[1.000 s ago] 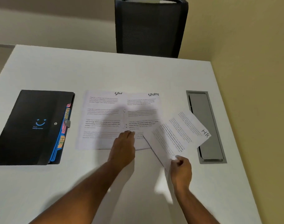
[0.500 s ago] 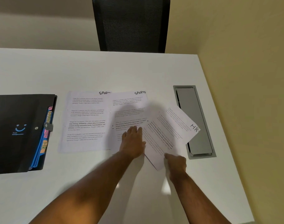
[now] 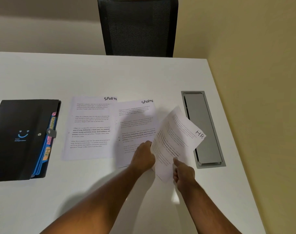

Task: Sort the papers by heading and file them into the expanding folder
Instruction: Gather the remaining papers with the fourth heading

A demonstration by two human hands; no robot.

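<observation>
At the left edge of the frame a black folder (image 3: pixel 20 139) lies closed on the white table (image 3: pixel 110 76), its long axis running up and down the picture. A blue smiley is printed on its cover, and coloured tabs show along its right edge; the lowest, orange one reads "HR". Right of it, at centre, a sheet headed "SPORTS" (image 3: pixel 91 127) lies flat, its heading at the top right corner. A second "SPORTS" sheet (image 3: pixel 135 122) overlaps its right side, turned slightly. The left hand (image 3: pixel 144 157) rests on the lower part of this second sheet, its fingers bent down onto the paper; whether it pinches anything I cannot tell. Just right of it the right hand (image 3: pixel 183 173) pinches the lower edge of the "HR" sheet (image 3: pixel 177 137), which is lifted and tilted, its long axis slanting toward the upper right, the heading at its far right corner. Beyond that a grey cable hatch (image 3: pixel 203 129) sits in the table. A black chair (image 3: pixel 137 26) stands at top centre.
</observation>
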